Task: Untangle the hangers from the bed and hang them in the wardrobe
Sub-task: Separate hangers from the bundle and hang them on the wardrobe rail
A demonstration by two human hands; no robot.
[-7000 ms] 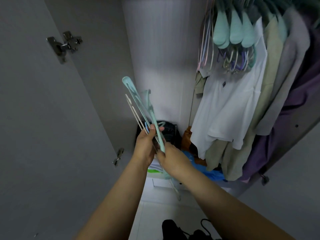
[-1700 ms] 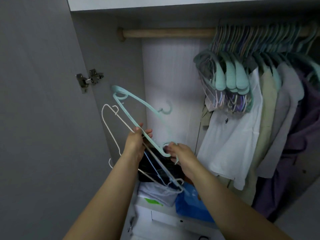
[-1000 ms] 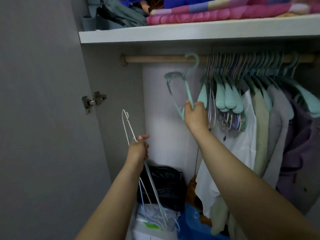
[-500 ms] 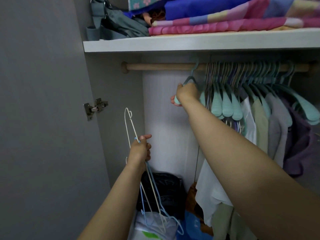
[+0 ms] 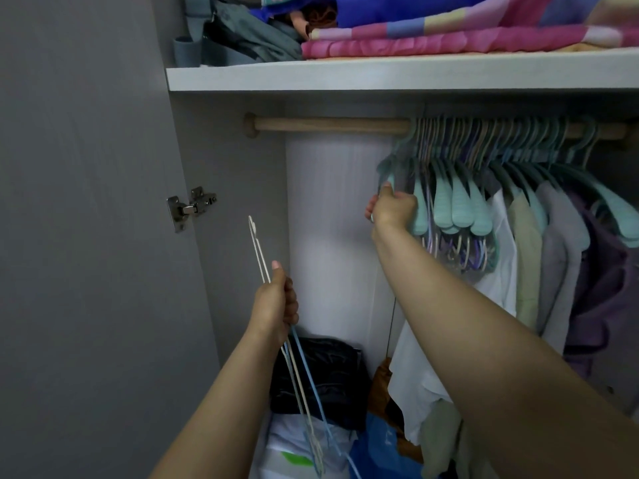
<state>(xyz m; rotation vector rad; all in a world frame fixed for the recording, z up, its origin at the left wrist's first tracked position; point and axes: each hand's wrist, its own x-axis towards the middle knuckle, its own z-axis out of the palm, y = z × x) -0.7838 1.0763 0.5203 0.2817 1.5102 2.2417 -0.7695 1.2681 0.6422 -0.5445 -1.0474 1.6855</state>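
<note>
**Teal hanger on the rail**

Right hand (image 5: 392, 209) grips the teal hanger (image 5: 390, 165), hooked at the left end of the row on the wooden rail (image 5: 328, 125). Below the rail, left hand (image 5: 275, 305) clutches thin wire hangers (image 5: 301, 375), tips dangling over bags.

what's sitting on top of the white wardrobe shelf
On the white shelf: folded pink patchwork bedding and a grey-green bag at its left. Anything behind them is covered.

Both forearms bare, no sleeves; left hand (image 5: 275, 307), right hand (image 5: 392, 209) ungloved.
</note>
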